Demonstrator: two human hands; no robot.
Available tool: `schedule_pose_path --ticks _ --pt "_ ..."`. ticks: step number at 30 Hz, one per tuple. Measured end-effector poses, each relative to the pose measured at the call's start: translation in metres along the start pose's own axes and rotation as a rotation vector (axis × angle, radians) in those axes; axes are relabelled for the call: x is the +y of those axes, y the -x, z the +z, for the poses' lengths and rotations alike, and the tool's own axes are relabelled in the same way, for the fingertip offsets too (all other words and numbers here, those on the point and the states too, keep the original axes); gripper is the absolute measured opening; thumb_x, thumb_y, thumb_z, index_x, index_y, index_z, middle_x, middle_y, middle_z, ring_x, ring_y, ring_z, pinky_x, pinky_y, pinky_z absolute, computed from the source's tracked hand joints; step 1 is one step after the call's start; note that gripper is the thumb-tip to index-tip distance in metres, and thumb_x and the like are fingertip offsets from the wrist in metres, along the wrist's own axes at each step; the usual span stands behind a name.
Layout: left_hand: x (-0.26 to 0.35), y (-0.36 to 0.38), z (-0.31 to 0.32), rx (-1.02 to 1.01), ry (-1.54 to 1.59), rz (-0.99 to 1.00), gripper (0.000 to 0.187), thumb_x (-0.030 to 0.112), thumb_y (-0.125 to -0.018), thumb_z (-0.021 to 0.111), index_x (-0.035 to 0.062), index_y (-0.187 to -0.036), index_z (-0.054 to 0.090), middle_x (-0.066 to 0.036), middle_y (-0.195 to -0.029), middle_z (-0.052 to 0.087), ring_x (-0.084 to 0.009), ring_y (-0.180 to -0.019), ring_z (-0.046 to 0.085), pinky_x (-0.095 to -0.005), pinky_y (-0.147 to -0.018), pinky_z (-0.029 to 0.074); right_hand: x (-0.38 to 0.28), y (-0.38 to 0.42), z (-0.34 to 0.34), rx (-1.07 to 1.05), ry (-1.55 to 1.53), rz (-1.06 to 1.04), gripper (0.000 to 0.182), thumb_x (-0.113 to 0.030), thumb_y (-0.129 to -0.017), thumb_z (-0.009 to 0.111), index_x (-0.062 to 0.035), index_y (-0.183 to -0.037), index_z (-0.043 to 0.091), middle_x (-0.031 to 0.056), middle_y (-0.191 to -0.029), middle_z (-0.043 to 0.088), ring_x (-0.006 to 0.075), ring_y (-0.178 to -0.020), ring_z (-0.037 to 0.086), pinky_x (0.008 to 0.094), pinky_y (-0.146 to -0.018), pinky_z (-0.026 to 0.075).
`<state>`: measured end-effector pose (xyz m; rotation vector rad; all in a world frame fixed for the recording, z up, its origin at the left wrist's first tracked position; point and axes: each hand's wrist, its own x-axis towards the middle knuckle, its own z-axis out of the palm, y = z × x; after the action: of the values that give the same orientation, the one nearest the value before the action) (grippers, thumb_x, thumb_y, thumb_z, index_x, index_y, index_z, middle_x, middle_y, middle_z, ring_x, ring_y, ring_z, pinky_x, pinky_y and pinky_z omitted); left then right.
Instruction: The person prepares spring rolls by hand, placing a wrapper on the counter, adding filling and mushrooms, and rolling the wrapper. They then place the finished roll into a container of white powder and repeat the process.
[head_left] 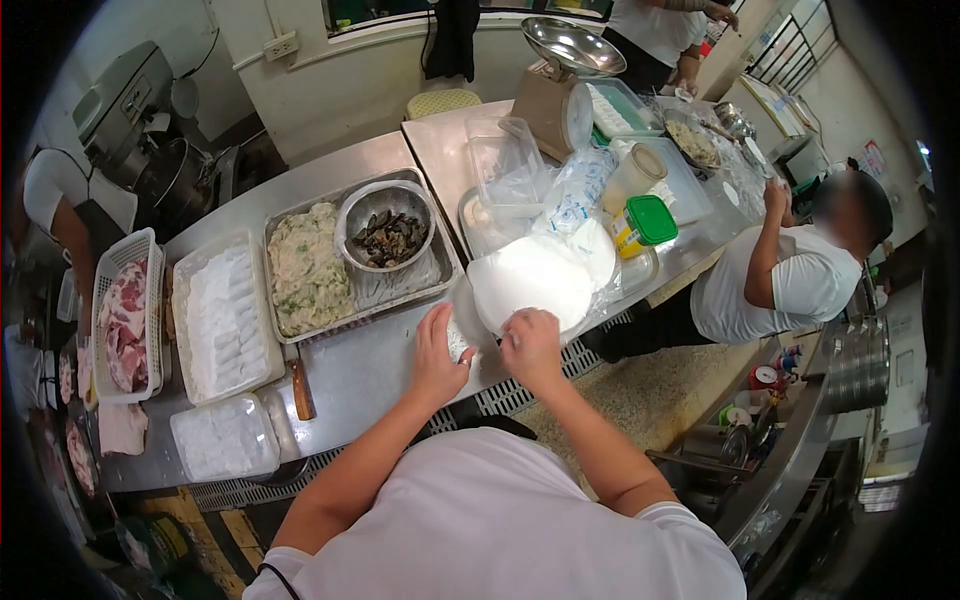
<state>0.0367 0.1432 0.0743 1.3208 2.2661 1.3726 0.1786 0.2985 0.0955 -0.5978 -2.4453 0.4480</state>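
Observation:
A stack of thin, round white sheets (525, 280) lies on the steel table in front of me. My right hand (532, 345) is at its near edge, fingers curled and pinched together; what lies between the fingertips is hidden. Just left of the stack, over the table's front part, my left hand (440, 350) has its fingers stretched and its thumb apart. To its left is a metal tray (455, 262) with a pale filling mix flecked with green (310, 265). A steel bowl (428, 208) of dark, sliced pieces stands inside that tray.
A knife with a wooden handle (302, 390) lies left of my hands. Further left are a tub of white rolls (222, 310) and a basket of raw meat (125, 320). A green-lidded tub (645, 225) and scale (555, 105) stand beyond. A co-worker (770, 280) is at right.

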Motion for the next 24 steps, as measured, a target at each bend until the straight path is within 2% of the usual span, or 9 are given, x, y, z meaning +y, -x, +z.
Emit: schedule_pose_path --ticks 1,2,5,8,11,17,19,24 --pt "-0.004 0.0 -0.002 0.062 -0.101 0.109 0.088 0.01 -0.084 0.086 0.0101 -0.162 0.044 -0.019 -0.158 0.052 -0.043 -0.148 0.048 -0.0535 -0.121 0.041 -0.005 0.005 0.003 -0.051 -0.003 -0.068 0.019 -0.006 -0.077 0.078 -0.0076 -0.094 0.07 0.0106 -0.106 0.067 0.0362 -0.106 0.064 0.054 -0.1 0.046" --pt "-0.009 0.001 -0.006 0.011 -0.072 0.118 0.077 0.008 -0.078 0.086 0.0156 -0.151 0.06 -0.016 -0.161 0.051 -0.0429 -0.155 0.038 -0.0592 -0.126 0.033 -0.01 0.01 0.009 -0.119 0.0 -0.113 0.024 -0.007 -0.073 0.078 -0.0075 -0.095 0.068 0.0123 -0.109 0.068 0.0357 -0.109 0.064 0.053 -0.1 0.048" --pt "-0.034 0.012 -0.03 -0.101 -0.345 0.307 0.053 0.006 -0.076 0.086 0.0193 -0.126 0.077 -0.012 -0.154 0.058 -0.038 -0.152 0.045 -0.0618 -0.127 0.032 -0.03 0.021 0.028 -0.201 -0.068 -0.249 0.025 -0.008 -0.073 0.079 -0.0073 -0.095 0.069 0.0138 -0.111 0.067 0.0359 -0.11 0.063 0.0525 -0.101 0.048" --pt "-0.073 0.039 -0.043 -0.063 -0.349 0.298 0.032 0.006 -0.074 0.084 0.0196 -0.103 0.081 -0.006 -0.141 0.067 -0.0339 -0.143 0.055 -0.0651 -0.127 0.032 -0.045 0.024 0.044 -0.292 -0.094 -0.25 0.026 -0.008 -0.072 0.08 -0.0082 -0.096 0.069 0.0133 -0.114 0.068 0.0357 -0.112 0.063 0.0501 -0.101 0.048" --pt "-0.089 0.07 -0.064 0.026 -0.356 0.219 0.029 0.006 -0.076 0.083 0.0191 -0.101 0.081 -0.002 -0.129 0.072 -0.0322 -0.132 0.062 -0.0653 -0.125 0.035 -0.054 0.024 0.061 -0.382 -0.073 -0.268 0.029 -0.009 -0.072 0.082 -0.0091 -0.098 0.07 0.012 -0.11 0.067 0.0351 -0.109 0.063 0.0493 -0.099 0.049" --pt "-0.112 0.135 -0.095 0.146 -0.516 0.087 0.029 0.007 -0.077 0.083 0.018 -0.104 0.081 -0.005 -0.128 0.071 -0.0345 -0.127 0.064 -0.063 -0.12 0.041 -0.068 0.024 0.108 -0.43 -0.12 -0.439 0.026 -0.01 -0.074 0.081 -0.0104 -0.097 0.07 0.0114 -0.102 0.062 0.0347 -0.104 0.062 0.049 -0.097 0.049" --pt "-0.118 0.146 -0.097 0.168 -0.45 0.039 0.031 0.007 -0.078 0.082 0.0175 -0.107 0.081 -0.006 -0.128 0.071 -0.035 -0.127 0.064 -0.0607 -0.118 0.042 -0.074 0.027 0.121 -0.446 -0.135 -0.464 0.024 -0.01 -0.076 0.081 -0.0102 -0.097 0.07 0.0118 -0.102 0.063 0.0348 -0.105 0.062 0.0489 -0.097 0.048" --pt "-0.111 0.146 -0.104 0.18 -0.365 -0.021 0.023 0.013 -0.081 0.086 0.0154 -0.104 0.083 -0.01 -0.13 0.07 -0.0354 -0.128 0.061 -0.0549 -0.114 0.043 -0.069 0.029 0.12 -0.453 -0.17 -0.382 0.018 -0.015 -0.079 0.081 -0.0092 -0.093 0.074 0.0113 -0.099 0.066 0.0349 -0.103 0.065 0.0496 -0.097 0.049"
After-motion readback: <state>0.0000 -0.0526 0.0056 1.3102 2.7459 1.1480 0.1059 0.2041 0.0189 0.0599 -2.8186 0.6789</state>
